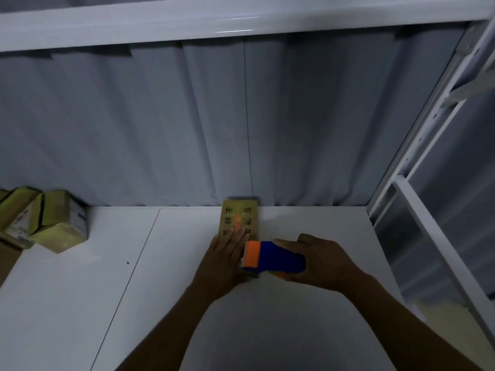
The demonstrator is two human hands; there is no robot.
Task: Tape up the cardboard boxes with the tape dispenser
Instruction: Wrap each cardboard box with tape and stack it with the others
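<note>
Taped boxes [51, 223] sit well left of the flat-pressed cardboard box [239, 218].

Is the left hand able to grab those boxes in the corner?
Probably yes: the table between the left hand and the boxes is bare, though that hand is pressing down another box.

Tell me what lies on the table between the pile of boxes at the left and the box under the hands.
Nothing but bare white table in the head view, crossed by a thin dark seam, between the pile of boxes and the box being taped.
</note>
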